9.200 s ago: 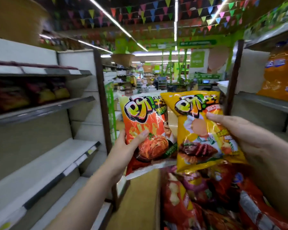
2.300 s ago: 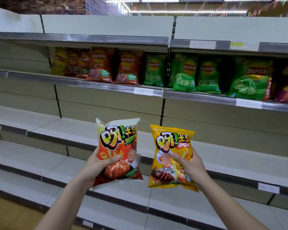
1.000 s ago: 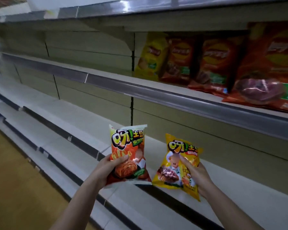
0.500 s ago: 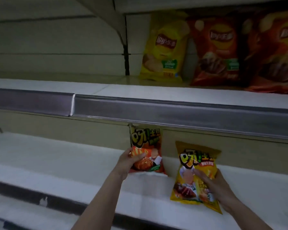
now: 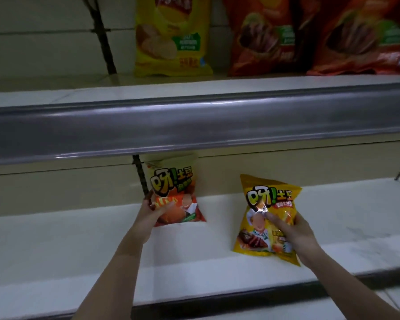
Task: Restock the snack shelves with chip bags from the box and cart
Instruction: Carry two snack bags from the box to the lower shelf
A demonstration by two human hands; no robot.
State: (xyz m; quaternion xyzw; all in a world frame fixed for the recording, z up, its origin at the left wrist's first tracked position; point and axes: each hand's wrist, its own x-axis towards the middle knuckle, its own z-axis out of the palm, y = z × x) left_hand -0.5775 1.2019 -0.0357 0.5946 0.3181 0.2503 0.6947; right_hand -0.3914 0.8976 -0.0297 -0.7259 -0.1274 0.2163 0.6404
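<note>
The left hand gripped the orange chip bag upright at the shelf back; the right hand held the yellow chip bag

Scene was dim overall, with a greenish-grey cast. The metal price rail carried a soft streak of glare along its upper curve, indicating light from above. The lower shelf lay in shade beneath it, darkest toward the back wall. Bags on the upper shelf were soft and blurred, print illegible. Straight shelf edges bowed slightly toward the frame edges.
</note>
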